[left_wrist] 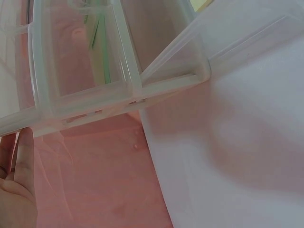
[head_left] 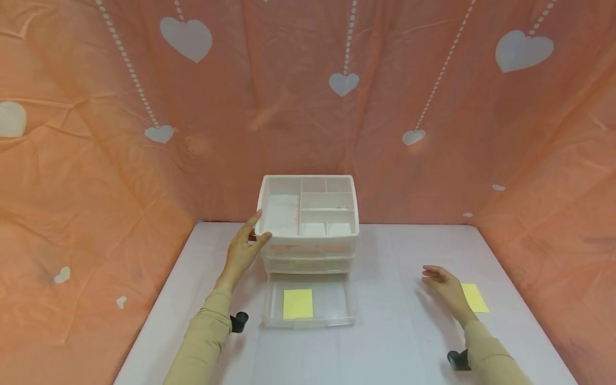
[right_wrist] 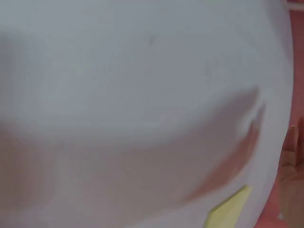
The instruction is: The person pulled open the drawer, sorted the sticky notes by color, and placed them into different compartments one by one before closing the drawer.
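Observation:
A white plastic drawer organizer [head_left: 308,214] with a divided top stands at the back of the table. My left hand [head_left: 240,254] touches its left front corner, with the thumb at the front rim and extended fingers along the side. Its clear bottom drawer [head_left: 334,299] is pulled out, and a yellow sticky note [head_left: 298,303] lies inside. In the left wrist view, greenish strips [left_wrist: 99,52] show through a drawer wall. My right hand [head_left: 447,291] hovers above the table at the right, fingers loosely bent and holding nothing, beside a second yellow sticky note [head_left: 475,298].
The white table [head_left: 385,342] is enclosed by orange cloth [head_left: 298,117] with white hearts at the back and both sides. Black wrist-camera mounts [head_left: 239,322] stick out from both sleeves. The organizer stands near the back cloth.

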Demonstrator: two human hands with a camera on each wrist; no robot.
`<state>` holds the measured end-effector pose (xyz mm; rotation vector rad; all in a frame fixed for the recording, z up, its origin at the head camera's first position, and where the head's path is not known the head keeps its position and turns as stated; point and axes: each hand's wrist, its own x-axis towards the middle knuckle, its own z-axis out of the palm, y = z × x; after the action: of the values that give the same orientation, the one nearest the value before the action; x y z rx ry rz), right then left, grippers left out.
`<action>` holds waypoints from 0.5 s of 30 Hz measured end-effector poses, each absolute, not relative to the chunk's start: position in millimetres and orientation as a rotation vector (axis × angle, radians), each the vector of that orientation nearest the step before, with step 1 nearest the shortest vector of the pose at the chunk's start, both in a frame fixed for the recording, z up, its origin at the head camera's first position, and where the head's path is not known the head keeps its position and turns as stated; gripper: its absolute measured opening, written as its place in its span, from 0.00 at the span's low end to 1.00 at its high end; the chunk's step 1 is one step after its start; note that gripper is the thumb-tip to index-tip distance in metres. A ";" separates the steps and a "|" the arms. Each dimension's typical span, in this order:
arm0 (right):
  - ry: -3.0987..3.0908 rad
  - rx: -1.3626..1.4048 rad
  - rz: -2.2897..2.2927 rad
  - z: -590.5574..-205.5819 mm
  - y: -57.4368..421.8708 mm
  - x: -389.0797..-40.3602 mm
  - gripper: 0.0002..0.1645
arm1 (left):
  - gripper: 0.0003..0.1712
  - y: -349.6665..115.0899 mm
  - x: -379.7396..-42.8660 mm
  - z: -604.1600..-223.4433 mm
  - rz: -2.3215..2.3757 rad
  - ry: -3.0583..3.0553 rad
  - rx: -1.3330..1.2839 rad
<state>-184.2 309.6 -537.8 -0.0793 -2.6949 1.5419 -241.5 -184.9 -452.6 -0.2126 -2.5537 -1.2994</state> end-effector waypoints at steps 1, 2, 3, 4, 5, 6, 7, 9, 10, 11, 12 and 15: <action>-2.697 -0.092 1.525 -540.5 315.4 -182.8 0.27 | 0.36 -185.1 -241.6 -452.6 -1.303 -2.551 -0.214; -2.694 -0.112 1.516 -543.1 320.8 -181.2 0.28 | 0.36 -185.4 -241.5 -452.7 -1.304 -2.548 -0.216; -2.688 -0.137 1.510 -545.7 326.0 -179.5 0.29 | 0.36 -185.5 -241.5 -452.7 -1.304 -2.549 -0.217; -2.678 -0.168 1.505 -548.5 331.1 -177.7 0.29 | 0.36 -185.7 -241.5 -452.7 -1.303 -2.550 -0.218; -2.667 -0.203 1.501 -550.8 335.6 -175.7 0.30 | 0.36 -185.8 -241.4 -452.7 -1.303 -2.552 -0.218; -2.666 -0.238 1.485 -552.7 339.9 -173.6 0.31 | 0.36 -185.7 -241.3 -452.6 -1.301 -2.548 -0.219; -2.669 -0.282 1.462 -554.3 344.4 -171.2 0.32 | 0.36 -185.3 -241.2 -452.4 -1.304 -2.544 -0.218; -2.680 -0.376 1.415 -556.2 352.1 -166.3 0.34 | 0.36 -184.8 -240.7 -451.9 -1.303 -2.543 -0.217; -2.690 -0.428 1.381 -556.5 355.4 -163.8 0.34 | 0.36 -184.7 -240.5 -451.7 -1.304 -2.541 -0.218; -2.696 -0.480 1.363 -556.5 358.4 -161.5 0.35 | 0.36 -184.6 -240.4 -451.5 -1.305 -2.539 -0.220; -2.703 -0.520 1.344 -556.5 361.0 -159.4 0.35 | 0.36 -184.6 -240.3 -451.4 -1.305 -2.539 -0.221; -2.692 -0.615 1.336 -557.0 366.9 -155.1 0.37 | 0.36 -185.1 -239.5 -451.2 -1.305 -2.541 -0.213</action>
<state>-155.1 366.9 -557.0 -0.6152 -2.6915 1.3357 -239.5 -185.1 -451.2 -0.2133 -2.5405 -1.3049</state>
